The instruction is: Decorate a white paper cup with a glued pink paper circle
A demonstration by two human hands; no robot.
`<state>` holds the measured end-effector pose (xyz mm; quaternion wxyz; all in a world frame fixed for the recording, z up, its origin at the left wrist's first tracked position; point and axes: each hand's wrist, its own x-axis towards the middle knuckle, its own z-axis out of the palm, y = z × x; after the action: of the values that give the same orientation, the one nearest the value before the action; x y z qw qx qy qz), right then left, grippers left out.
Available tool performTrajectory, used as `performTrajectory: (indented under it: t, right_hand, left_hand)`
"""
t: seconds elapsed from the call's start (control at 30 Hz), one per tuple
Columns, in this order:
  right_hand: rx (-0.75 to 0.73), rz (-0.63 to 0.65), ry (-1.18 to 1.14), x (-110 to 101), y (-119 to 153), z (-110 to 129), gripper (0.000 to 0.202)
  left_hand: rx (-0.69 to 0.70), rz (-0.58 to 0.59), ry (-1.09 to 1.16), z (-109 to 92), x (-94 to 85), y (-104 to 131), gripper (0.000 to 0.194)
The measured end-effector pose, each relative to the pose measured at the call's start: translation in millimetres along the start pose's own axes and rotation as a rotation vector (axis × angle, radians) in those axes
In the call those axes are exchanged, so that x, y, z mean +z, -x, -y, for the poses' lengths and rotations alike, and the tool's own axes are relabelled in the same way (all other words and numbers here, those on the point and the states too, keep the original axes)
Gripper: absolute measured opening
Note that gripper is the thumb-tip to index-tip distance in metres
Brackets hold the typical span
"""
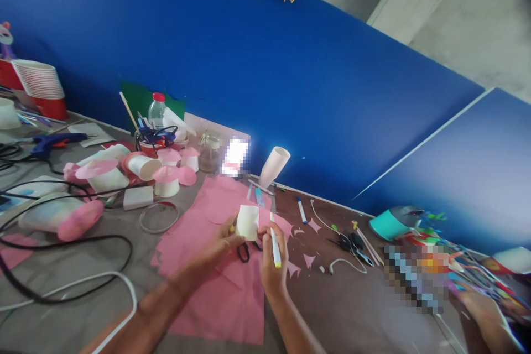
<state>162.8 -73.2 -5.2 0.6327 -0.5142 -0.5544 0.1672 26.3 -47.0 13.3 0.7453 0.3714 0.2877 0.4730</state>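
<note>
My left hand [227, 239] is closed around the side of a small white paper cup [248, 223], held above pink paper sheets [224, 298]. In my right hand [274, 263] is a white marker [275, 243] with a yellow end, slanting along the fingers. The right fingertips are close to the cup's right side; whether they touch it I cannot tell. Dark loops [243, 253], like scissor handles, show just beneath the cup. A strip of pink paper [283, 225] lies behind the right hand.
Pink-trimmed cups [166, 181] and black cables [103, 237] crowd the left, with a blue glue gun [53, 142] behind. A pale tube [274, 166] leans by the blue partition [249, 66]. Paper scraps, scissors [352, 243] and a teal container [388, 225] are right. Another person's hand [479, 304] is far right.
</note>
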Motion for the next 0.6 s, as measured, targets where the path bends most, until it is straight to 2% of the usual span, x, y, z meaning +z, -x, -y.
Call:
performTrajectory:
  t: [0.1, 0.2, 0.43, 0.6]
  right_hand:
    - [-0.024, 0.047, -0.011, -0.9, 5.4, -1.1, 0.026]
    - [-0.057, 0.093, 0.001, -2.9, 9.3, -0.5, 0.025]
    - [-0.083, 0.11, -0.006, -3.5, 8.1, 3.4, 0.024]
    - [-0.122, 0.079, -0.036, -6.2, 6.3, 8.9, 0.023]
  left_hand:
    - [0.082, 0.06, -0.061, 5.3, -5.1, -6.1, 0.051]
    - [0.148, 0.093, -0.167, 12.1, -12.4, -14.4, 0.058]
    - [0.147, 0.008, -0.198, 19.4, -17.8, -19.7, 0.07]
    - [0.148, -0.001, -0.189, 13.8, -13.0, -14.8, 0.064]
